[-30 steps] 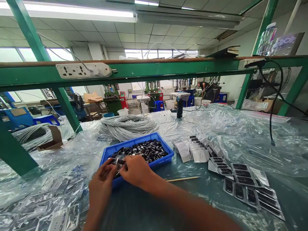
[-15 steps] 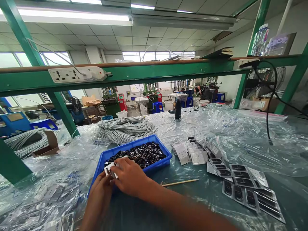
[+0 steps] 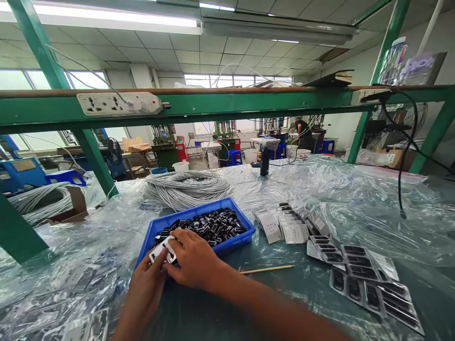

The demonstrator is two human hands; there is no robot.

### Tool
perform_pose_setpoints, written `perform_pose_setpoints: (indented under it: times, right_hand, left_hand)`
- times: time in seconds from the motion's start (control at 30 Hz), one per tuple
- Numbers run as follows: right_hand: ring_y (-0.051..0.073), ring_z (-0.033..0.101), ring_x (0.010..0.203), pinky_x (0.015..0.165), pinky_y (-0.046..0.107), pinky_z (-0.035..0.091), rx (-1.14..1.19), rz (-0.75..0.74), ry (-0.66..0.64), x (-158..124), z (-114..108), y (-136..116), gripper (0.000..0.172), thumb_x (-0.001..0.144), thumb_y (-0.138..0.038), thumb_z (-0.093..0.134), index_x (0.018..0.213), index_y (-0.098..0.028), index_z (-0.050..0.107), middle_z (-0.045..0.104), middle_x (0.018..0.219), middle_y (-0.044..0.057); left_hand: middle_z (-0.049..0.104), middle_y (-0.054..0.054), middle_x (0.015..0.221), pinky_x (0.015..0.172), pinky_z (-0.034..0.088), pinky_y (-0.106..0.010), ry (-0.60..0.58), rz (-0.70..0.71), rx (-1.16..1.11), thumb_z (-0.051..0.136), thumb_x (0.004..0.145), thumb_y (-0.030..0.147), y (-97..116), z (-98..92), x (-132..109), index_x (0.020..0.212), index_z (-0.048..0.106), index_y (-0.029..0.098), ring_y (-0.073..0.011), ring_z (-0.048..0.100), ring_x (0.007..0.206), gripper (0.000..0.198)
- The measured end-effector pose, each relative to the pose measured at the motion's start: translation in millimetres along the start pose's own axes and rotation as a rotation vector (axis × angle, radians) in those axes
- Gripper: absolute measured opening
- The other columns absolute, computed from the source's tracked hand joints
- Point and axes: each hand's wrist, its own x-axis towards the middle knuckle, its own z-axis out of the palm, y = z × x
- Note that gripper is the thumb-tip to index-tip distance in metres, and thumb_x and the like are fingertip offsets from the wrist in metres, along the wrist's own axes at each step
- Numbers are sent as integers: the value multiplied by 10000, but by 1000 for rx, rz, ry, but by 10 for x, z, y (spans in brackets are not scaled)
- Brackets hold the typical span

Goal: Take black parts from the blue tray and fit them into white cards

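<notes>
Fingers of the left hand (image 3: 146, 280) and right hand (image 3: 195, 259) are closed on a white piece with dark marks (image 3: 158, 251), held between them. Just beyond the fingertips: blue tray (image 3: 235, 243) containing black parts (image 3: 218, 226). Right of the fingers: thin stick (image 3: 268, 269); farther right, clear-and-black packs (image 3: 359, 262).

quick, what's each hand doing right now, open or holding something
Left hand: closed, gripping the small white piece with dark marks.
Right hand: closed on the same piece, at its other end.
</notes>
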Motion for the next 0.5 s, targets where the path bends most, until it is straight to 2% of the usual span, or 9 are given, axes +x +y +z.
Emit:
perform_pose_setpoints:
  times: [0.07, 0.13, 0.27, 0.37, 0.5]
  right_hand:
    - [291, 449, 1318, 1124, 402, 374, 27, 29, -10, -4, -2, -19, 529, 881, -367, 583, 1290, -36, 531, 517, 1389, 209]
    - [280, 469, 1313, 1100, 383, 403, 93, 71, -29, -4, 3, -31, 533, 889, -349, 575, 1317, -40, 507, 518, 1395, 207]
    - [239, 524, 1277, 1068, 350, 429, 236, 138, -55, 4, 21, -3, 422, 931, -277, 539, 1301, -77, 510, 571, 1348, 181]
    - [231, 592, 1188, 1000, 347, 473, 300, 186, -58, 14, 25, 28, 394, 910, -288, 592, 1261, -124, 526, 630, 1264, 152]
    - [235, 672, 1002, 889, 324, 507, 303, 225, -104, 43, -16, 34, 455, 834, -377, 696, 1192, -135, 554, 704, 1085, 108]
  left_hand:
    - [700, 3, 771, 543, 517, -183, 2, -31, -16, 842, 437, 224, 18, 19, -17, 814, 724, 215, -139, 623, 645, 396]
    - [680, 14, 708, 529, 509, -185, 12, -14, -19, 858, 383, 199, 26, 37, -32, 762, 708, 202, -135, 607, 615, 408]
    - [683, 2, 694, 492, 484, -191, -21, 37, -21, 875, 302, 183, 44, 71, -67, 691, 690, 168, -136, 592, 593, 431]
    - [694, -23, 714, 506, 496, -206, -20, 9, -28, 890, 307, 242, 86, 88, -92, 701, 694, 154, -175, 632, 655, 448]
    - [689, -18, 722, 526, 507, -232, -22, -16, -22, 883, 314, 246, 130, 61, -97, 735, 688, 163, -210, 656, 700, 471]
